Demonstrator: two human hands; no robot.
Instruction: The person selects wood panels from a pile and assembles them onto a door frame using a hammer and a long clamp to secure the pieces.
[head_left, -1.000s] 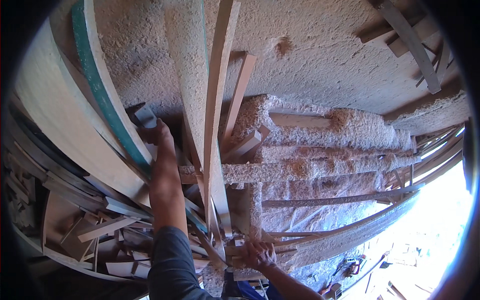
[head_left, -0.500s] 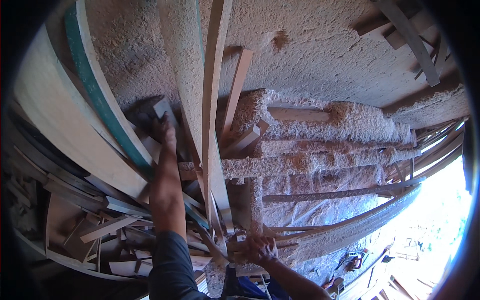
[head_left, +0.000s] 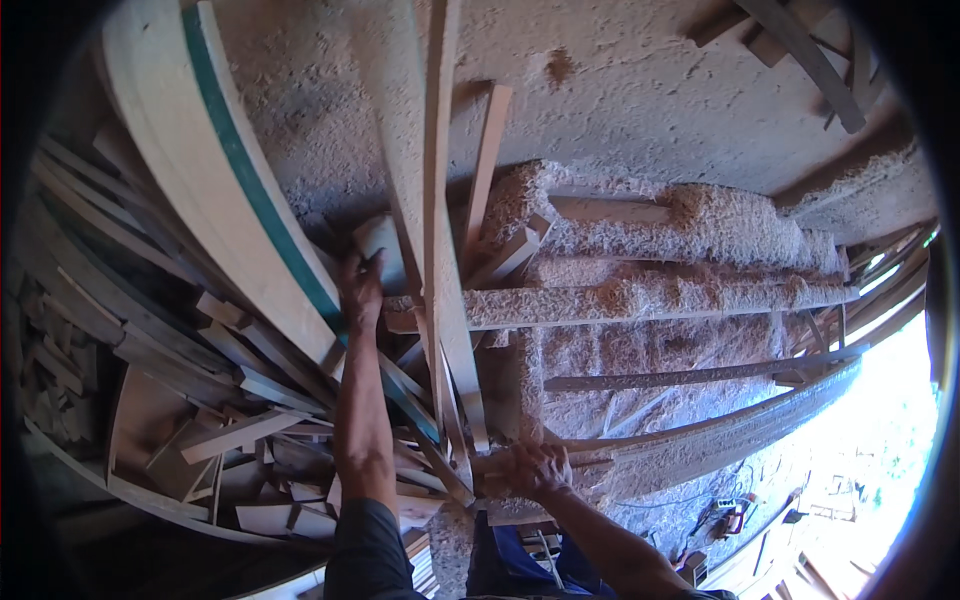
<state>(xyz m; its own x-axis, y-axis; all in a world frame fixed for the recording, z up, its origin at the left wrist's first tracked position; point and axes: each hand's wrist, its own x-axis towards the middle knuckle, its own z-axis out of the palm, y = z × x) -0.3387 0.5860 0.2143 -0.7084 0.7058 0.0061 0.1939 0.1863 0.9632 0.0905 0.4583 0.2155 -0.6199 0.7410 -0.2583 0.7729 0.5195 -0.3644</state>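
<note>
The left hand (head_left: 360, 285) is stretched well forward, fingers closed on a small pale offcut block (head_left: 380, 250) at the foot of the big curved board with a green edge (head_left: 250, 190). The block sits raised among the stacked wood, just left of the long sawdust-covered planks (head_left: 435, 200) that run away from the person. The right hand (head_left: 535, 468) is close to the body, curled round the near end of a thin strip (head_left: 600, 462) that lies across the heap; the grip looks closed, though the fingertips are hidden. The two hands are well apart. Judging by how things lie, the sorting is at an early stage: one block is in hand and not yet clear of the pile, while the scrap pile (head_left: 230, 430) at the left, the slats and the sawdust-laden beams (head_left: 640, 295) at the right all remain jumbled. Thick sawdust (head_left: 640, 90) covers the floor.
</note>
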